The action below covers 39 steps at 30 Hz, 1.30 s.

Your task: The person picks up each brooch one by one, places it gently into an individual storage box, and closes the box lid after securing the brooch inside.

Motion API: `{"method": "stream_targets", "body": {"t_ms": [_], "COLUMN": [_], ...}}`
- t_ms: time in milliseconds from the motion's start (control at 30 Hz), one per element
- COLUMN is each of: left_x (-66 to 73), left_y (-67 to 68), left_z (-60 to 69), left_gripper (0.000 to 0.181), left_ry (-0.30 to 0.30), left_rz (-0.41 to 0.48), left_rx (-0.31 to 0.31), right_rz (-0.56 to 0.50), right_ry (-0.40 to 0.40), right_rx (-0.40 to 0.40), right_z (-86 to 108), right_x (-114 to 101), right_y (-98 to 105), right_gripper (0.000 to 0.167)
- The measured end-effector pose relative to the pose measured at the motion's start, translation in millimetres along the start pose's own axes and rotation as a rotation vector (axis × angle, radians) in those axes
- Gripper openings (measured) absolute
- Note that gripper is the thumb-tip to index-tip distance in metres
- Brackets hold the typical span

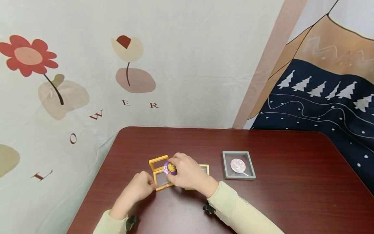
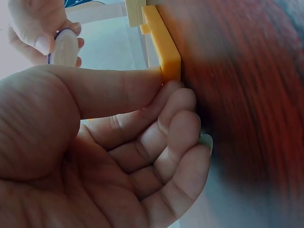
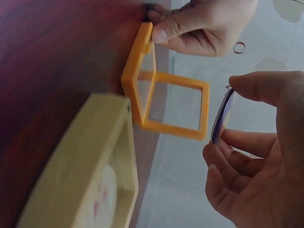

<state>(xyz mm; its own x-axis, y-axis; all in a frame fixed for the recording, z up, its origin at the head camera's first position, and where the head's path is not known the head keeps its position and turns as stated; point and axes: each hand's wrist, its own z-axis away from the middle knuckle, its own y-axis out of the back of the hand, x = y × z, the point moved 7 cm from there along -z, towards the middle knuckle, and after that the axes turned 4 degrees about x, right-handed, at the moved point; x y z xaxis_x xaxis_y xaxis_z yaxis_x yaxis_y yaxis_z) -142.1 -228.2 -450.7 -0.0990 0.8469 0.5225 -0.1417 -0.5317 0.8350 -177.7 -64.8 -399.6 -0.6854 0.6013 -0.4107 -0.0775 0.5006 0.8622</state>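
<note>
An orange-yellow hinged display frame stands open on the table, its lid raised and clear film showing inside the rims. My left hand pinches the frame's near-left corner between thumb and index finger; the other fingers curl beside the tabletop in the left wrist view. Above the open frame, my right hand holds a round badge by its edge, with thumb on one side and fingers on the other. The badge has a purple face with a yellow figure and a pale back. In the right wrist view it is apart from the frame.
A cream frame with a round pale piece inside lies beside the yellow one, partly hidden under my right hand. Farther right on the dark red table is a grey frame holding a round, lollipop-shaped piece. Printed cloth hangs behind.
</note>
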Motion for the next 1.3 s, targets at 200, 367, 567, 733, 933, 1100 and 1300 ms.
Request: {"method": "stream_targets", "body": {"t_ms": [200,367,567,733,933,1100,1300], "left_x": [-0.3,-1.5,-1.1,-0.9,-1.3,-0.9,-1.5], "left_y": [-0.6,-1.4,-0.5,-0.5,-1.9,-1.6,-2.2], "left_z": [1.3,0.7,1.4,1.3,0.3,0.7,0.8], "left_gripper": [0.038,0.038,0.040,0.041,0.042,0.045,0.047], "left_ry": [0.003,-0.007,-0.019,-0.021,-0.020,-0.027,-0.029], "left_rz": [0.021,0.025,0.031,0.036,0.038,0.037,0.038], "left_rx": [-0.011,-0.009,-0.002,-0.002,-0.003,0.003,0.005], "right_rz": [0.030,0.057,0.117,0.169,0.200,0.200,0.210], "right_ry": [0.028,0.003,0.026,0.038,0.044,0.042,0.041], "right_rx": [-0.043,-0.082,-0.097,-0.100,-0.081,-0.093,-0.103], "right_z": [-1.5,-0.4,-3.1,-5.2,-6.1,-7.2,-6.8], "right_x": [-11,-14,-17,-16,-15,-15,-15], "right_y": [-15,-31,-45,-55,-59,-61,-62], "right_gripper": [0.042,0.039,0.029,0.022,0.020,0.022,0.029]}}
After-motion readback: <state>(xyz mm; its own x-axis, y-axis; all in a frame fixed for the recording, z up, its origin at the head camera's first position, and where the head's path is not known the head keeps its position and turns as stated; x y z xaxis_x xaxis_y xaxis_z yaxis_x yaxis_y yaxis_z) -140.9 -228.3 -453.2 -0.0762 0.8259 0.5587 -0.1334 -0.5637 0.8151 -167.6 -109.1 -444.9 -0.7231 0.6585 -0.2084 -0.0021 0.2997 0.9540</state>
